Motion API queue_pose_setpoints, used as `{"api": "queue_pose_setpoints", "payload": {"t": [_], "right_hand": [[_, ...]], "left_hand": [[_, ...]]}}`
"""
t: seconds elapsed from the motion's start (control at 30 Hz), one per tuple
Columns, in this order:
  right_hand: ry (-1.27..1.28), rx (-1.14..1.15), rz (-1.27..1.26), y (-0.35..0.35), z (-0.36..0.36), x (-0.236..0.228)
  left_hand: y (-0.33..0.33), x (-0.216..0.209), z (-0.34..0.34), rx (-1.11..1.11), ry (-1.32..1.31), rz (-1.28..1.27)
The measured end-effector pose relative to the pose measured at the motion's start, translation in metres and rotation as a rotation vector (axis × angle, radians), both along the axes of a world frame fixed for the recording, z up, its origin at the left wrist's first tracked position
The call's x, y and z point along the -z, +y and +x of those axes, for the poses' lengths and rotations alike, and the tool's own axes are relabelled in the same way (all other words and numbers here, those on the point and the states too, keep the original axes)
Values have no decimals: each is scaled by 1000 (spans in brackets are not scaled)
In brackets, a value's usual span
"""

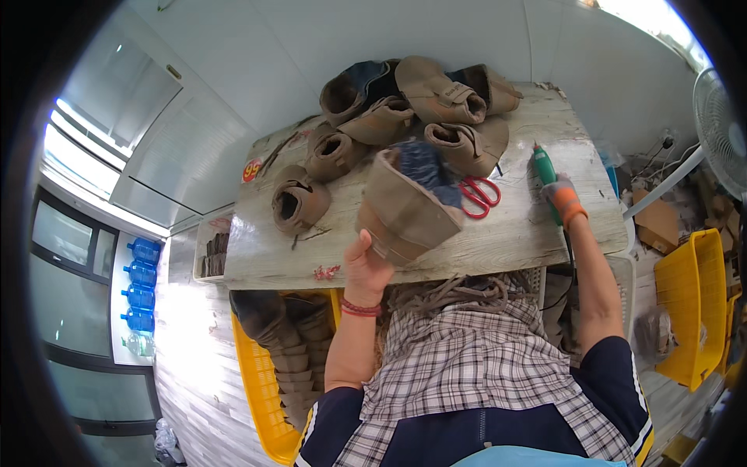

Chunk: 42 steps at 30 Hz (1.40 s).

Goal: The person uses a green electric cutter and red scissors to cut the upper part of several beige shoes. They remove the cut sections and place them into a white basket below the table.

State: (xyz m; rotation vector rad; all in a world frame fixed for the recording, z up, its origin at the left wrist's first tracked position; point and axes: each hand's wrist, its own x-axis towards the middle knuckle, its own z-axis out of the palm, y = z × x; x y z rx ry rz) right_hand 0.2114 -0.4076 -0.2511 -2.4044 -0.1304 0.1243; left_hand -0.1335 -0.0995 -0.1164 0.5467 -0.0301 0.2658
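A yellow basket (255, 381) packed with stacked pieces stands left of and below the left fingers. Beyond them, to the left, a small tan bootie (313, 212) sits on the table (506, 245). The left hand (368, 271) has its thumb up against the near left corner of a tan boot upper (412, 210) — gripped there, the other fingers mostly hidden. The upper's blue-lined opening faces up and right, away from those fingers, its rim slanting down rightward; its long axis I cannot tell. Red scissors (480, 197) lie between the two hands. The right hand (564, 200), in a grey-and-orange glove, has its fingers closed around a green tool (544, 167) — long axis running away from the person, tip pointing beyond the fingers and slightly left.
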Motion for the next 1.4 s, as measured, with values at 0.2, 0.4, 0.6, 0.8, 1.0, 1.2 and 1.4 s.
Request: {"api": "queue_pose_setpoints", "payload": {"t": [0.2, 0.4, 0.6, 0.8, 1.0, 1.2, 1.4], "right_hand": [[6, -104, 376, -17, -139, -91], [-708, -568, -36, -7, -204, -136], [-699, -585, -118, -8, -210, -127], [-746, -634, -66, 1, -215, -125], [-770, -628, -12, 3, -215, -122], [-816, -611, 9, 8, -219, -126], [-756, -632, 30, 15, -229, -130]], "left_hand": [[52, 5, -1, -229, 204, -389], [82, 66, 2, -18, 94, -453], [55, 39, 8, 0, 173, -520], [64, 51, 9, 34, 188, -487], [48, 44, 12, 7, 191, -464], [39, 33, 12, 28, 142, -462], [21, 15, 11, -90, 212, -286]]}}
